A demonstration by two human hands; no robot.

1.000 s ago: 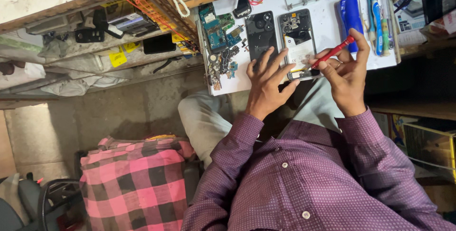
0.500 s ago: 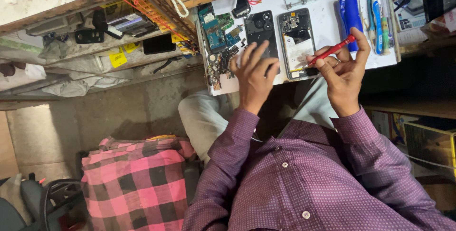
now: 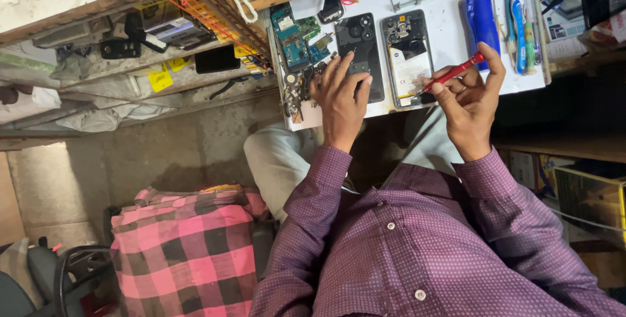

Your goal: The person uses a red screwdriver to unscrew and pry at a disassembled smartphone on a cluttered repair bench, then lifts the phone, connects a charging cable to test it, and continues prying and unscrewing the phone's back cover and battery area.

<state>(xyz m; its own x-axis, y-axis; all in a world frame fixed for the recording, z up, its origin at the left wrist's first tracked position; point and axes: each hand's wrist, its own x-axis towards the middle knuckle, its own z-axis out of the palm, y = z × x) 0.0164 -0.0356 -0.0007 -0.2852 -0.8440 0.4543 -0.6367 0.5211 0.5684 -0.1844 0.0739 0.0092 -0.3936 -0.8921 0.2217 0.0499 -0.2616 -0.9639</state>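
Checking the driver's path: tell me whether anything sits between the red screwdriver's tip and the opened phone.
Nothing visible does. The right hand holds the red screwdriver with its tip at the opened phone's lower edge; the left hand rests aside.

You have two opened phones: a black back cover [image 3: 357, 53] and an open phone body [image 3: 407, 56]. One red screwdriver [image 3: 453, 72], one green circuit board [image 3: 297, 36], one blue tube [image 3: 482, 20].

This is a small phone-repair workshop. On the white tabletop [image 3: 450, 43] lie an opened phone [image 3: 407, 56] with its insides bare, a black back cover [image 3: 358, 49], loose circuit boards [image 3: 297, 36] and a heap of tiny screws and parts [image 3: 297, 89], with tweezers and hand tools [image 3: 518, 23] at the edge. Cluttered dusty shelves [image 3: 130, 62] beside it hold more phones and spares.
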